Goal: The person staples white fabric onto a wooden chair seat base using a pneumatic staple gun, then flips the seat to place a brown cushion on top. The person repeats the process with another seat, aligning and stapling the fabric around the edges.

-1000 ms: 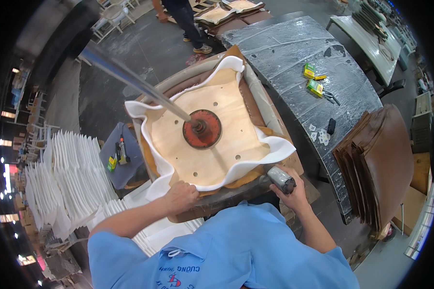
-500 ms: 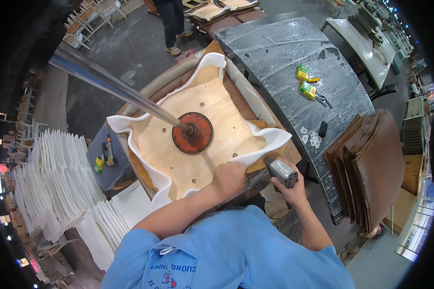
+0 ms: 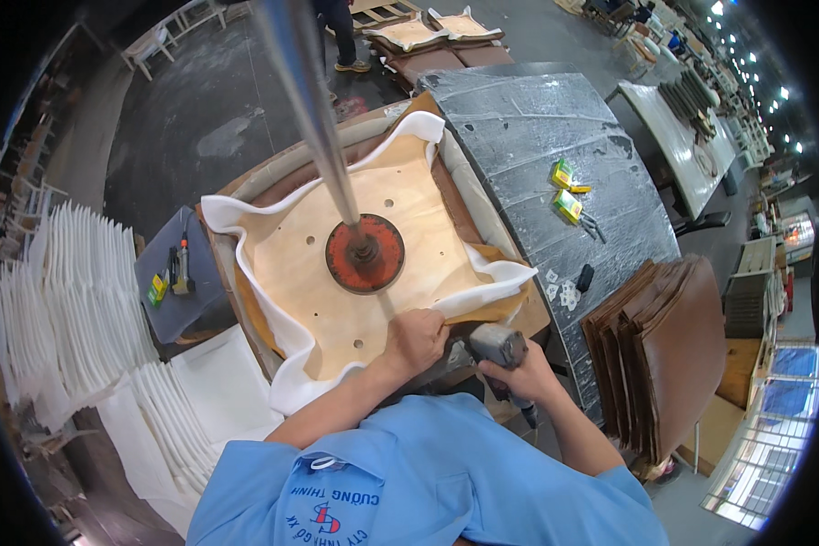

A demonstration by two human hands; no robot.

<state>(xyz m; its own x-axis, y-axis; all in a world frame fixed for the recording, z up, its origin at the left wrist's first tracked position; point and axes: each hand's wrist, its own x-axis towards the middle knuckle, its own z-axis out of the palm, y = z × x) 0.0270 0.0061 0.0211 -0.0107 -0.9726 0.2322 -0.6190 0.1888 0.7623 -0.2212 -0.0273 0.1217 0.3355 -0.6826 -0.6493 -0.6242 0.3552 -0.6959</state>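
Observation:
A pale plywood seat panel lies underside up, with white padding curling up around its edges. A round red press plate on a metal rod bears down on its middle. My left hand is closed at the panel's near edge, gripping the edge of the brown cover, whose tan underside shows to its right. Just right of it, my right hand is wrapped around a staple gun, its head close to the near edge. The gun's tip is hidden.
A plastic-wrapped table on the right bears yellow-green boxes. Brown covers are stacked at the right, white padding sheets at the left. Another tool lies on a grey-blue surface. A person stands beyond.
The view has shifted. My right hand has brought the staple gun left, closer to my left hand and the near edge. My left hand stays closed at that edge.

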